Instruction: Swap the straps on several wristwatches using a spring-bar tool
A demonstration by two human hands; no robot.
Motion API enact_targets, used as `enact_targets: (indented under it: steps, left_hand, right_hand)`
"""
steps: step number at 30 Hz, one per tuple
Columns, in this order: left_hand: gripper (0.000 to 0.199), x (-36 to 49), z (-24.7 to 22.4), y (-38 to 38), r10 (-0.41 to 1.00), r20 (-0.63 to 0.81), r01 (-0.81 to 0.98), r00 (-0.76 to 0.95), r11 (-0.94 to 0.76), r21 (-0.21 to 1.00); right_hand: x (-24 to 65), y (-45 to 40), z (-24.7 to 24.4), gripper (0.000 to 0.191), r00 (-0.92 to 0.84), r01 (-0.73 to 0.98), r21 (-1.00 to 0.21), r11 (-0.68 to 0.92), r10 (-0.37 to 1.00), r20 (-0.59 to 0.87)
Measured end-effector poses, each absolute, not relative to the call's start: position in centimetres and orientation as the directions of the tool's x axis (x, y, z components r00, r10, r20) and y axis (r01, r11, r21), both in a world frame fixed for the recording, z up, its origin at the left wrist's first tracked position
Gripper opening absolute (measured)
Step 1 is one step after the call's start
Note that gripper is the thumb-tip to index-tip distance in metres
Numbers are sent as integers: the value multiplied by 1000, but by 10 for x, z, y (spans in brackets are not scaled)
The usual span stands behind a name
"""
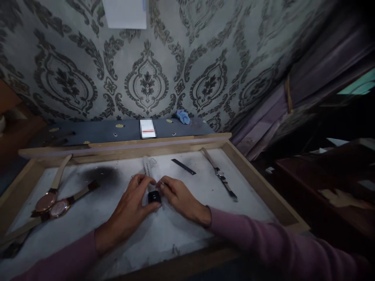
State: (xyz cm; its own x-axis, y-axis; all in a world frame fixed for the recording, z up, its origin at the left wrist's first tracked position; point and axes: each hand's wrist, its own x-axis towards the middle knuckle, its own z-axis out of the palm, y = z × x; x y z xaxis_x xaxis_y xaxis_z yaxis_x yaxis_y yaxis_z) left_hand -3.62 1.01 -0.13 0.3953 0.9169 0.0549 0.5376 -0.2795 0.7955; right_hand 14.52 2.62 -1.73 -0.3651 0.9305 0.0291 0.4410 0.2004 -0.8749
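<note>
A smartwatch with a square black case (154, 196) is between my hands, low over the white tray surface. My left hand (129, 201) is closed on it, fingers at its top edge and thumb at its lower edge. My right hand (178, 195) has its fingertips pinched together at the upper right of the case; what they hold is hidden. A white perforated strap (147, 166) runs away from the case, its join covered by my fingers. A separate flat black strap piece (183, 166) lies to the right of the white one.
A wooden-rimmed tray (246, 164) surrounds the work. Two overlapping round-faced watches (46, 201) lie at left, a slim wristwatch (219, 173) at right. Behind the rim are a phone with a lit screen (148, 128) and a crumpled blue cloth (183, 116). A curtain (263, 113) hangs at right.
</note>
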Motion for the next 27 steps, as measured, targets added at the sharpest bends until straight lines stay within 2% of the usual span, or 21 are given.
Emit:
enact_targets:
  steps: [4, 8, 11, 13, 17, 22, 27]
  left_hand:
    - [34, -36, -1, 12, 942, 1, 499, 336, -179, 848]
    - [40, -37, -7, 17, 951, -33, 456, 307, -116, 882]
    - [44, -38, -11, 25, 956, -45, 314, 288, -50, 948]
    - [38, -38, -12, 30, 957, -56, 222, 285, -8, 975]
    - [21, -33, -14, 35, 955, -28, 219, 297, -39, 975]
    - [25, -26, -15, 27, 979, 45, 233, 201, -92, 968]
    - [28, -27, -7, 20, 988, 98, 193, 118, -119, 974]
  right_hand:
    - [141, 24, -11, 6, -383, 556, -798, 233, 924, 2]
    - [140, 22, -4, 15, -370, 633, -741, 224, 928, -36]
    - [140, 20, -2, 22, -372, 652, -724, 225, 927, -46]
    - [141, 19, -2, 26, -368, 652, -723, 227, 929, -40]
    - [141, 20, -6, 28, -348, 650, -730, 212, 937, -38]
    - [138, 26, -10, 15, -355, 611, -770, 183, 933, -60]
    - [134, 29, -15, 22, -396, 542, -825, 158, 914, -85]
